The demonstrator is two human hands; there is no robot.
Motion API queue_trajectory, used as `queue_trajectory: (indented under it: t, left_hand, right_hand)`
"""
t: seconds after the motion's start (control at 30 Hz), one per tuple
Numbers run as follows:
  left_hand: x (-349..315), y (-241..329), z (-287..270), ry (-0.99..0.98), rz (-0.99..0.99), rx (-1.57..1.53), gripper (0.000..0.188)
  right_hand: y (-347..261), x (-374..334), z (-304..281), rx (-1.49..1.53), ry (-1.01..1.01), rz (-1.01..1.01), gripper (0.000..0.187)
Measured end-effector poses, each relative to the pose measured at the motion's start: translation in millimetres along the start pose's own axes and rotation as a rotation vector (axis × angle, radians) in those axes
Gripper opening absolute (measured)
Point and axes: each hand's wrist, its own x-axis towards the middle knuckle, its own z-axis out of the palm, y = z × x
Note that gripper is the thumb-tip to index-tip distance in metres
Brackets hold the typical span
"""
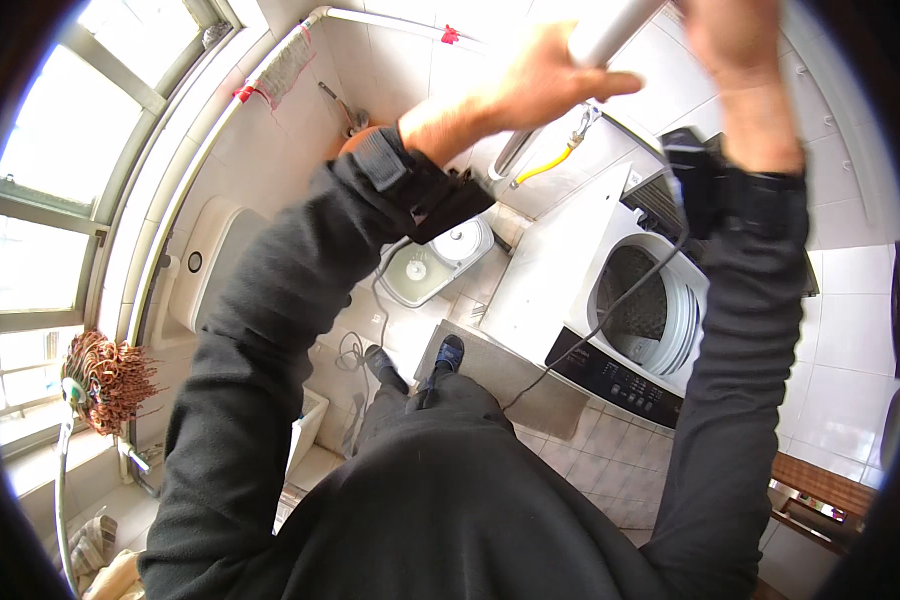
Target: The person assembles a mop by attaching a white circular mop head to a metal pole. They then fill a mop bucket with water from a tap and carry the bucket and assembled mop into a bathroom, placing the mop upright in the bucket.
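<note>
My left hand (530, 88) is raised near the top of the view, thumb stretched out away from the other fingers, which glare washes out. It overlaps a pale pipe (625, 22); whether it touches the pipe I cannot tell. Higher up on the right, my right hand (735, 45) is smeared by motion and cut off by the upper edge, so its fingers are hidden. Below the hands stands a white top-loading washing machine (560, 260) with its lid raised and its drum (632, 300) exposed. A dark cable (610, 308) passes across the machine's top.
A yellow hose (545, 170) hangs below a wall tap (585, 122). On the floor sit a grey mop bucket (410, 285) and a grey mat (545, 395). Windows (65, 130) line the left, with a brown shaggy mop head (110, 383) and a white cistern (210, 260) nearby.
</note>
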Motion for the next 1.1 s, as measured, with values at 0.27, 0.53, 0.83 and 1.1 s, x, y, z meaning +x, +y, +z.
queue_trajectory:
  t: [0.27, 0.53, 0.83, 1.1]
  left_hand:
    - [-55, -79, 19, -0.12, -0.462, 0.069, 0.035]
    - [-96, -111, 24, -0.065, -0.563, -0.058, 0.053]
    - [30, 5, -8, -0.076, -0.37, 0.111, 0.036]
    - [-105, -135, 37, 0.018, -0.565, -0.087, 0.054]
  right_hand:
    - [141, -70, 43, 0.101, 0.137, 0.207, 0.023]
    - [136, -105, 59, 0.095, -0.104, 0.531, 0.007]
    - [43, 33, -19, 0.188, -0.031, -0.007, 0.024]
    - [188, -124, 74, 0.213, 0.047, 0.48, 0.015]
